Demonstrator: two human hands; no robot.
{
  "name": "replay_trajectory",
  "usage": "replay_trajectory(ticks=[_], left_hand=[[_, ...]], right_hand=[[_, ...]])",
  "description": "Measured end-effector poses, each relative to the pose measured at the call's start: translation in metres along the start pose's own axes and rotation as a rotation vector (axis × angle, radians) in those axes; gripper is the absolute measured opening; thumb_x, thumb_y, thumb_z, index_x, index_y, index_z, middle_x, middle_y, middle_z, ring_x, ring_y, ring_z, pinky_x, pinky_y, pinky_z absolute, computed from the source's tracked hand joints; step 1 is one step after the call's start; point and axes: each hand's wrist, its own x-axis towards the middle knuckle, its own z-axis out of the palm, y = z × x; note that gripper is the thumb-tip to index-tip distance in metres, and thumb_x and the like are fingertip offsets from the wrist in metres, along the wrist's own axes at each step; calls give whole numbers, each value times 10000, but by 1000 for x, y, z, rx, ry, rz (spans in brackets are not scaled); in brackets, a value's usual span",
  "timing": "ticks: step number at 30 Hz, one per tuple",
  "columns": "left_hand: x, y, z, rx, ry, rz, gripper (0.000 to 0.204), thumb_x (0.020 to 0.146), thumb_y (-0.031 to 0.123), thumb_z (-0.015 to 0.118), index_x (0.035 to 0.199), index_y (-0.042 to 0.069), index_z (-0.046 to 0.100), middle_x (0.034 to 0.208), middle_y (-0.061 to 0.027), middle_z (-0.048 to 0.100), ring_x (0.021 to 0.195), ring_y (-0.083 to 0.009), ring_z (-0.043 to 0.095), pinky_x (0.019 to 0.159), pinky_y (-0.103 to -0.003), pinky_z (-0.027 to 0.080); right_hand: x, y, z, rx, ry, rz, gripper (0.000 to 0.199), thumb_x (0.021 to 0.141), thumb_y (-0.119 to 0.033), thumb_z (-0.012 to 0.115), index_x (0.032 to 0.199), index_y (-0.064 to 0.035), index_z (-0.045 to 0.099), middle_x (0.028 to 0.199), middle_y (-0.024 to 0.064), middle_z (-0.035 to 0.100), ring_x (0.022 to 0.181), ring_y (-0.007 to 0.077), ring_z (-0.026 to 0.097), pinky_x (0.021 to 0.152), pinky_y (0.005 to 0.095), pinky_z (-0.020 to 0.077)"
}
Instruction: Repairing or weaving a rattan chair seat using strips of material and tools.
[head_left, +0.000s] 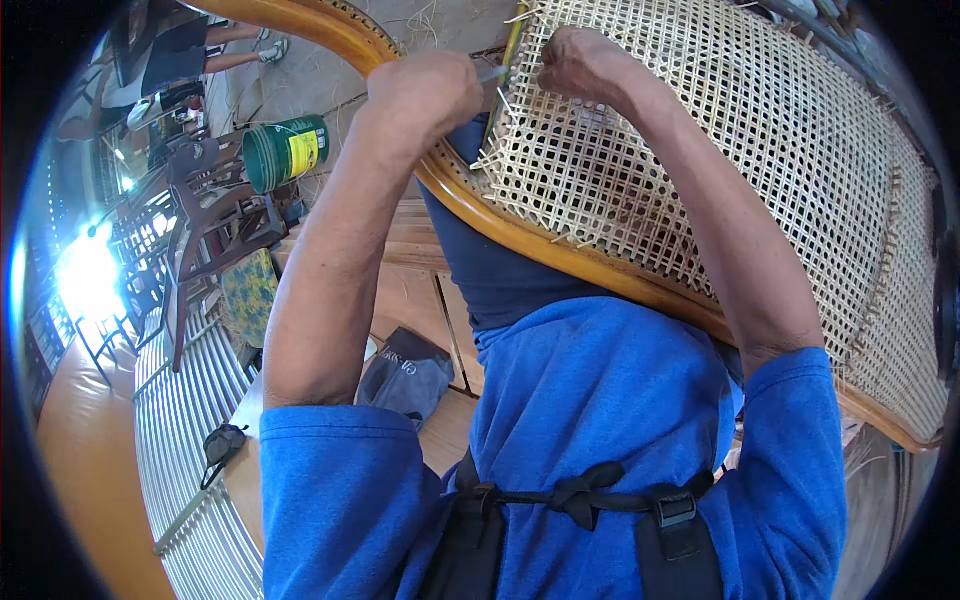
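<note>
A woven cane panel (720, 150) in a curved wooden frame (560, 255) lies across my lap, tilted. My left hand (425, 90) is closed around a thin metal tool (494, 73) whose tip points at the panel's top left corner. My right hand (580, 62) rests on the weave at that corner, fingers curled and pinching a pale cane strand (505, 102). Loose strand ends stick out along the panel's left edge. Both forearms reach up from blue sleeves.
A green bucket (285, 152) lies on its side at the upper left, beside dark wooden chairs (215, 215). A person sits at the far top left. A grey cloth (405, 375) and a small black pouch (222, 443) lie on the wooden boards below.
</note>
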Motion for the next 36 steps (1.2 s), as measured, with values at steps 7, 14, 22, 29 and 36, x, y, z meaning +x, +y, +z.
replay_trajectory(ticks=[7,14,22,29,36], left_hand=[[4,-3,22,-449,115,34,395,793,390,541,861,23,672,819,-173,668,824,-345,643,701,-431,490],[8,11,49,-609,90,-64,405,796,386,554,842,-10,629,705,-214,621,683,-354,626,647,-445,480],[28,24,35,-291,55,49,339,753,287,496,808,5,676,788,-225,649,778,-369,644,733,-456,495],[19,9,41,-693,-62,-84,382,776,310,459,774,-40,612,718,-238,614,714,-371,619,693,-422,468],[-11,4,33,-1094,107,-207,376,855,385,570,708,43,517,538,0,457,464,-95,431,445,-267,347]], right_hand=[[0,5,9,-119,86,-47,236,791,-162,521,923,-27,663,907,190,650,879,354,623,806,403,505],[-5,16,24,52,158,-69,218,803,-201,566,847,2,633,875,164,588,827,321,581,773,397,476],[-16,32,32,219,467,-188,197,818,-190,555,761,-6,598,802,147,558,824,309,557,796,399,461],[-14,31,39,135,467,-261,164,830,-162,543,801,-13,606,836,137,570,849,305,557,802,394,467],[-16,26,32,236,486,-253,243,902,-256,558,887,-17,599,845,104,548,787,223,564,719,315,484]])
